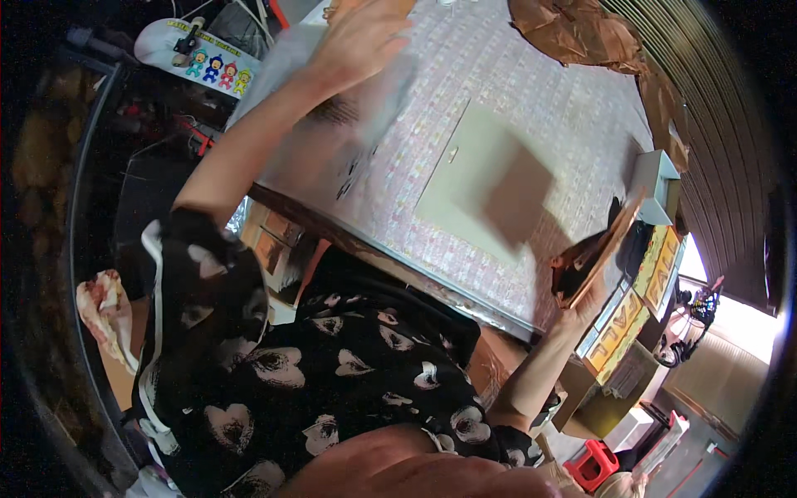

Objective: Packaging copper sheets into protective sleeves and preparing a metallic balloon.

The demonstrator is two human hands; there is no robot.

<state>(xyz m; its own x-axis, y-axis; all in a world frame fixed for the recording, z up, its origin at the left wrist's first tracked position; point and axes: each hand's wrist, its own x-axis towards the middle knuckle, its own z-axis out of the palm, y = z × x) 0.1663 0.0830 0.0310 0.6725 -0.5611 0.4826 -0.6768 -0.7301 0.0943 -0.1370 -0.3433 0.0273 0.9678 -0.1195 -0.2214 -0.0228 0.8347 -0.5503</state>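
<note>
My left hand (359,43) reaches over the far left of the table, its fingers stretched out and slightly blurred. It lies over an orange-brown thing (398,5) cut off by the top edge; I cannot tell its kind. Under my left forearm is a blurred, see-through greyish sheet (290,124). My right hand (588,300) grips the lower end of a thin brown board (613,245), tilted up and seen almost edge-on, with dark brown shapes on its face. A flat beige panel (473,170) with a small slot lies on the patterned table cover (432,75), partly shadowed.
Crumpled brown paper (577,35) lies at the far right of the table. A pale open box (657,184) stands at the right edge, above yellow-and-orange boxes (618,332). A white skateboard deck (199,56) with cartoon figures is at the far left. A red stool (593,463) stands lower right.
</note>
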